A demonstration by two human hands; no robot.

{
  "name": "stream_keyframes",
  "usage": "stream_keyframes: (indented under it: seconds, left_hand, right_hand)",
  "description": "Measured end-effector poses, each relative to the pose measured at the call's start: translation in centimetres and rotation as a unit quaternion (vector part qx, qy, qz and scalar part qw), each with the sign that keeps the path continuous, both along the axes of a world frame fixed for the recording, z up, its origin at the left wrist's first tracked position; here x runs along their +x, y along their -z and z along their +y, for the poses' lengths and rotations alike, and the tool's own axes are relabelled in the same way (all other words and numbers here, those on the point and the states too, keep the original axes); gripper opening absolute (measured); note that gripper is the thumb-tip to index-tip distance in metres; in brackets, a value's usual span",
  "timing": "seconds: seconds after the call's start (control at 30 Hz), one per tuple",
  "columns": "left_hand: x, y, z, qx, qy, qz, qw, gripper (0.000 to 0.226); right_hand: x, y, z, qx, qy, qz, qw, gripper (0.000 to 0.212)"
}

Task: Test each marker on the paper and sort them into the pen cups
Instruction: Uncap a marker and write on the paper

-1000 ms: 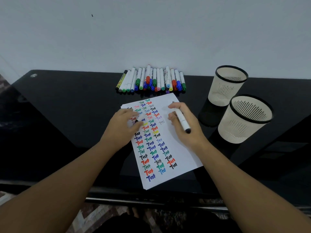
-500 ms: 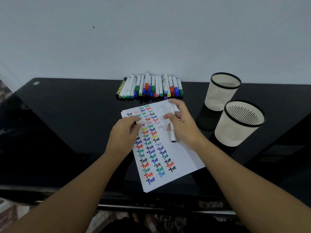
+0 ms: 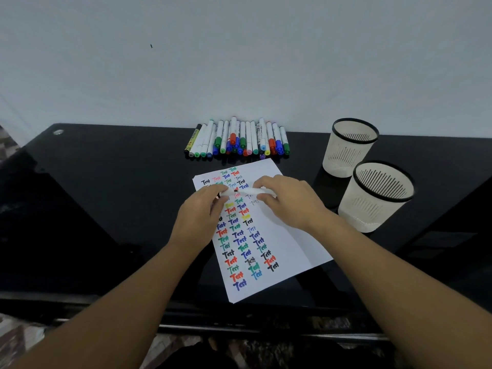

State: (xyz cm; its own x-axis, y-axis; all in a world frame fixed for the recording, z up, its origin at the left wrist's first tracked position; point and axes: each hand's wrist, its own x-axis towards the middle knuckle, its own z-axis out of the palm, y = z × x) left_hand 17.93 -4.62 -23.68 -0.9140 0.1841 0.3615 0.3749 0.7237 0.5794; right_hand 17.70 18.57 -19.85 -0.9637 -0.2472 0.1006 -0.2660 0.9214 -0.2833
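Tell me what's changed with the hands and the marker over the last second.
The right hand turned the marker from pointing toward the person to lying crosswise over the paper, and the left hand came in to pinch its left end, so both hands now hold it. The marker pile and both pen cups stayed put.

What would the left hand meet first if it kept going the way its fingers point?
Probably the right hand. The left hand points up and right along the marker both hold above the paper; beyond lies the marker pile, though depth is unclear.
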Motion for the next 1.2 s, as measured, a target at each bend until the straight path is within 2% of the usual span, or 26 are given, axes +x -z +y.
stream_keyframes:
  seconds: [0.17,0.33,0.5,0.57,0.63,0.73,0.8,0.93,1.2]
  left_hand:
    - [0.1,0.3,0.1,-0.034,0.039,0.026,0.998,0.026]
    - [0.3,0.5,-0.1,-0.055,0.06,0.066,0.995,0.025]
    - [0.7,0.2,0.1,-0.064,0.076,0.071,0.993,0.028]
    - [0.9,-0.1,0.2,-0.063,0.068,0.06,0.994,0.032]
    - [1.1,-0.4,0.5,-0.052,0.044,0.02,0.997,0.047]
    - [1.2,-1.0,0.7,-0.056,0.012,-0.038,0.998,0.078]
    - [1.0,-1.1,0.8,-0.084,0.016,-0.048,0.995,0.085]
    - [0.2,-0.3,0.7,-0.133,0.024,-0.046,0.99,0.08]
    - [-0.4,0.5,0.3,-0.161,0.029,-0.039,0.986,0.077]
  right_hand:
    - [-0.2,-0.3,-0.4,0.044,-0.045,0.001,0.998,0.031]
    - [-0.2,-0.8,-0.7,0.047,-0.073,-0.005,0.996,0.033]
    - [0.4,-0.8,-0.4,0.05,-0.078,-0.007,0.996,0.032]
    - [0.7,-0.6,-0.6,0.039,-0.081,-0.014,0.996,0.034]
    - [0.8,-0.3,-0.7,0.035,-0.086,-0.008,0.996,0.032]
    - [1.0,-0.1,-0.8,-0.003,-0.068,-0.002,0.998,0.039]
    - [1.2,-0.1,-0.9,-0.033,-0.051,-0.003,0.998,0.052]
    - [1.4,-0.5,-1.0,-0.083,-0.045,-0.016,0.995,0.067]
    - [1.7,-0.5,-1.1,-0.166,-0.006,-0.055,0.984,0.059]
